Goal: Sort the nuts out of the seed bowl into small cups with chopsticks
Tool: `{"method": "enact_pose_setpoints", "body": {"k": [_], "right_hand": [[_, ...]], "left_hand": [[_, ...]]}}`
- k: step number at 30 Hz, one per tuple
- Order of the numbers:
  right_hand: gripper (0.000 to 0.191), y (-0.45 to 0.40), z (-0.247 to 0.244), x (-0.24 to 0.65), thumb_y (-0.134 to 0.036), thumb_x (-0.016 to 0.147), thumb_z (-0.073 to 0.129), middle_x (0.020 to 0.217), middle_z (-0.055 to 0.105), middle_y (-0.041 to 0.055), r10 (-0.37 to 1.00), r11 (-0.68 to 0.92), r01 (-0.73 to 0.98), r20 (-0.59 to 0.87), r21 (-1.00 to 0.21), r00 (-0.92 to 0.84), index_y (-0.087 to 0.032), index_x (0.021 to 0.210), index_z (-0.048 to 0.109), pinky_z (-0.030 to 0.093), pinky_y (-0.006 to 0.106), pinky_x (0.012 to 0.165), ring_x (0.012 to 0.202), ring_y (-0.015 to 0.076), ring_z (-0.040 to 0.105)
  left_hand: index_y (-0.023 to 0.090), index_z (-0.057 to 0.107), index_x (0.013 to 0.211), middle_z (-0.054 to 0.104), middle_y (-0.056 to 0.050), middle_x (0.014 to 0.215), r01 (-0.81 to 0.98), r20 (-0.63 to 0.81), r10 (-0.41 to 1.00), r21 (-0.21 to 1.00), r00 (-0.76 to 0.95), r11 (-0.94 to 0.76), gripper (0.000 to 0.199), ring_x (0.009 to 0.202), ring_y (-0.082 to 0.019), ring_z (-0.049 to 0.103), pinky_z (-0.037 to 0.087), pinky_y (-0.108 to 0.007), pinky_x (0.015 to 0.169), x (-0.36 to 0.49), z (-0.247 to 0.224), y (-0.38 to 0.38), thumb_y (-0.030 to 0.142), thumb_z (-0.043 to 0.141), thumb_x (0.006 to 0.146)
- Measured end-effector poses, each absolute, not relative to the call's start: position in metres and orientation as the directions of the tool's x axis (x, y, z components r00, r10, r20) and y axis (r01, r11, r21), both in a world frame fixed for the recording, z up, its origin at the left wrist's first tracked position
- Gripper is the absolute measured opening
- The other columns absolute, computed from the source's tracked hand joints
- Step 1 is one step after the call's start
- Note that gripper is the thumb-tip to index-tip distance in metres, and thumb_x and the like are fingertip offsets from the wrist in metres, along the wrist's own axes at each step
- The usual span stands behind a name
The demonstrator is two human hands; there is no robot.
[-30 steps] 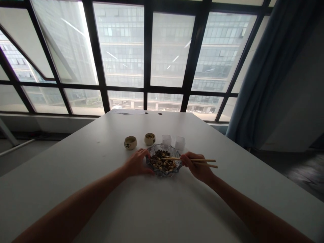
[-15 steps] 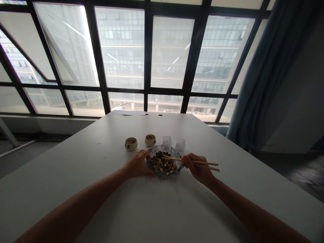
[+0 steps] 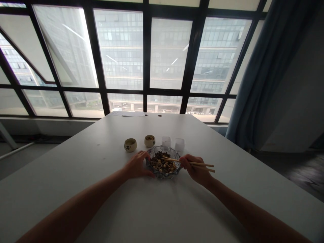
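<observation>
A scalloped clear glass bowl stands on the table, filled with a mix of dark and pale nuts or seeds. My left hand grips the bowl's left side, thumb low and fingers at the rim. A pair of wooden chopsticks is held in my right hand at the bowl's right edge. Their tips rest among the darker pieces near the bowl's middle; whether a piece is pinched between them I cannot tell.
Behind the bowl stand two small cream cups with dark characters; the left cup and the right cup, which holds some pieces. Two translucent white containers, one left and one right, stand beside them. Papers lie at the white table's far end.
My right hand and the chopsticks have shifted slightly left, with the tips still in the mix. My left hand keeps its hold on the bowl. The view has moved a little.
</observation>
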State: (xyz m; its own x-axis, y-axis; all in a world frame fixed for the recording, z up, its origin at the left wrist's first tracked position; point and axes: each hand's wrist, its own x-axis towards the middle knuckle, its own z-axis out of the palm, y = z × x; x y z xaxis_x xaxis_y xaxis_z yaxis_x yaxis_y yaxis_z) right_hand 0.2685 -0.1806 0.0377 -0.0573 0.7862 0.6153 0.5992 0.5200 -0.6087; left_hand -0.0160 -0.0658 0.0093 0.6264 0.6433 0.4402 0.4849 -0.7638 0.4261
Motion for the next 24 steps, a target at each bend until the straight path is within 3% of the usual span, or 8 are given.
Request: {"method": "enact_pose_setpoints", "body": {"k": [10,15,18,24], "right_hand": [[0.048,-0.180,0.034,0.270,-0.058,0.095,0.055,0.055,0.065,0.0031,0.801,0.491,0.538,0.597,-0.686,0.031,-0.021,0.067,0.065,0.046,0.028,0.049,0.046,0.0150,0.058],[0.054,-0.170,0.036,0.271,-0.071,0.084,0.062,0.052,0.063,0.0032,0.822,0.426,0.227,0.480,-0.876,0.307,-0.019,0.071,0.066,0.043,0.026,0.039,0.042,0.0143,0.055],[0.055,-0.161,0.035,0.277,-0.073,0.076,0.068,0.049,0.062,0.0028,0.826,0.378,0.029,0.351,-0.925,0.440,-0.018,0.071,0.065,0.041,0.025,0.036,0.039,0.0136,0.052],[0.051,-0.154,0.031,0.286,-0.066,0.072,0.076,0.050,0.063,0.0034,0.858,0.311,-0.124,0.223,-0.942,0.462,-0.016,0.071,0.066,0.043,0.025,0.036,0.040,0.0134,0.053]], "left_hand": [[0.021,0.058,0.090,0.067,-0.011,0.105,0.488,0.423,0.645,0.426,0.637,-0.762,0.072,0.100,-0.031,0.064,0.052,-0.043,0.087,-0.016,0.008,-0.064,0.070,0.087,0.047],[0.021,0.059,0.090,0.067,-0.010,0.104,0.486,0.434,0.643,0.426,0.630,-0.763,0.070,0.097,-0.030,0.064,0.053,-0.041,0.086,-0.016,0.009,-0.066,0.068,0.088,0.047],[0.021,0.059,0.090,0.067,-0.009,0.104,0.484,0.438,0.641,0.425,0.630,-0.765,0.071,0.096,-0.029,0.064,0.053,-0.041,0.086,-0.016,0.009,-0.066,0.069,0.088,0.047],[0.021,0.058,0.090,0.067,-0.010,0.105,0.487,0.431,0.642,0.421,0.634,-0.765,0.072,0.098,-0.030,0.064,0.053,-0.042,0.087,-0.016,0.008,-0.065,0.071,0.087,0.046]]}}
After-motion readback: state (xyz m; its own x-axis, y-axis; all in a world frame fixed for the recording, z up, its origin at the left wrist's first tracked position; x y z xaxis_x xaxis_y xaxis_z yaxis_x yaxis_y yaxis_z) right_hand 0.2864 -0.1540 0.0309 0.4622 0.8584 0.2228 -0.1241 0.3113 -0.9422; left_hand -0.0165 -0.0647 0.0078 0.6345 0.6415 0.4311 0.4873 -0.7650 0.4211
